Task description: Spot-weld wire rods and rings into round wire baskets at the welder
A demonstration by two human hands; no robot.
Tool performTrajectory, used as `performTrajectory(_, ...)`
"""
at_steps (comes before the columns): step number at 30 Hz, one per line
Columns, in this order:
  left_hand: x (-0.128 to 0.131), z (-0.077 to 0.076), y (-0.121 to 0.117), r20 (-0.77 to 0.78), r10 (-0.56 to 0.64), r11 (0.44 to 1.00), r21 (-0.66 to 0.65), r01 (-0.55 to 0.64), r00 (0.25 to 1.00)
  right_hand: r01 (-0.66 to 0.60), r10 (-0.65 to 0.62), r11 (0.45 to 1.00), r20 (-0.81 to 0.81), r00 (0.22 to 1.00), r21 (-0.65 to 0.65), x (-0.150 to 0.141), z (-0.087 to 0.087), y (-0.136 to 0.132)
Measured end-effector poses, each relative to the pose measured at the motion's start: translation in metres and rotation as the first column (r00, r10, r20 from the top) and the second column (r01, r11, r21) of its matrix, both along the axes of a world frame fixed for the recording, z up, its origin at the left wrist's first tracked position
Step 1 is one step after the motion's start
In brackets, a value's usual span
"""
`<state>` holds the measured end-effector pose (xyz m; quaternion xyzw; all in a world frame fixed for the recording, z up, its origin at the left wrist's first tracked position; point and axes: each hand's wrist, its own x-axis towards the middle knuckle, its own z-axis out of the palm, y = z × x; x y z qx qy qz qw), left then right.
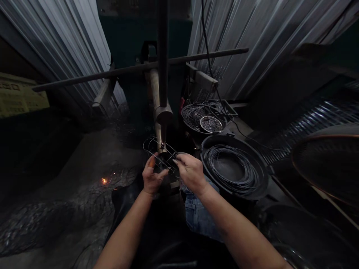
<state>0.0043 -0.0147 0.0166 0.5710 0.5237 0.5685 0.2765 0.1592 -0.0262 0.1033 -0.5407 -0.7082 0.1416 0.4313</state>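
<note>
A thin wire frame point(162, 160) of rings and cross wires is held between my hands, right at the tip of a metal electrode point(163, 135) on what looks like a spot welder. My left hand point(152, 178) grips the frame's near left side, thumb and fingers around the wire; one finger has an orange covering point(152, 161). On the right, my right hand point(191, 172) pinches the frame's edge between thumb and fingertips. Whether it also holds a separate wire piece is too small to tell. The frame is tilted, and its lower part is partly hidden by my hands.
A black basin point(206, 160) with coiled wire rings point(231, 183) stands at the right. Behind it, another pan holds loose wires point(193, 112) and a small round bowl point(211, 124) of short pieces. A long bar point(207, 56) crosses ahead. A spark point(104, 181) glows on the left floor.
</note>
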Motion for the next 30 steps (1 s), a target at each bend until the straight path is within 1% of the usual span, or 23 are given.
performTrajectory(2,-0.001,0.004,0.002,0.097,0.013,0.997,-0.075,-0.006,0.995,0.002,0.001,0.999,0.057,0.998,-0.048,-0.005,0.007,0.007)
performTrajectory(3,-0.002,0.005,0.004,0.12,0.016,0.995,-0.095,-0.005,0.993,0.001,0.005,0.997,0.076,0.997,-0.071,-0.006,0.009,0.01)
performTrajectory(5,-0.004,0.006,0.007,0.113,0.008,0.994,-0.106,0.004,0.994,-0.004,0.013,0.995,0.091,0.996,-0.098,-0.008,0.013,0.015)
performTrajectory(8,-0.007,0.006,0.01,0.063,-0.003,0.997,-0.073,0.008,0.998,0.001,0.008,0.997,0.104,0.995,-0.078,-0.009,0.013,0.019)
performTrajectory(11,-0.01,0.007,0.01,0.057,0.012,1.0,-0.026,-0.01,0.998,0.005,0.003,0.999,0.172,0.985,-0.045,-0.01,0.006,0.019)
performTrajectory(13,-0.012,0.007,0.009,0.053,-0.002,1.0,-0.031,0.004,0.999,0.02,-0.01,0.999,0.215,0.976,-0.041,-0.011,0.002,0.019)
performTrajectory(15,-0.012,0.006,0.008,0.052,-0.017,0.999,-0.049,0.02,0.999,0.059,-0.047,0.997,0.222,0.974,-0.05,-0.012,0.001,0.019)
performTrajectory(18,-0.01,0.003,0.008,0.065,-0.014,0.999,-0.051,0.017,0.998,0.111,-0.094,0.991,0.183,0.979,-0.081,-0.012,0.006,0.02)
performTrajectory(22,-0.007,-0.001,0.009,0.099,-0.008,0.997,-0.078,0.016,0.995,0.041,-0.03,0.996,0.14,0.99,-0.078,-0.013,0.013,0.022)
performTrajectory(24,-0.005,-0.001,0.01,0.16,0.012,0.995,-0.096,0.004,0.987,0.024,-0.014,0.998,0.165,0.986,-0.058,-0.014,0.016,0.023)
performTrajectory(27,-0.002,0.002,0.012,0.264,0.053,0.992,-0.125,-0.02,0.963,0.051,-0.039,0.998,0.245,0.969,-0.044,-0.017,0.019,0.026)
performTrajectory(30,-0.001,0.004,0.017,0.27,0.058,0.993,-0.113,-0.029,0.961,0.068,-0.05,0.997,0.309,0.95,-0.048,-0.02,0.022,0.033)
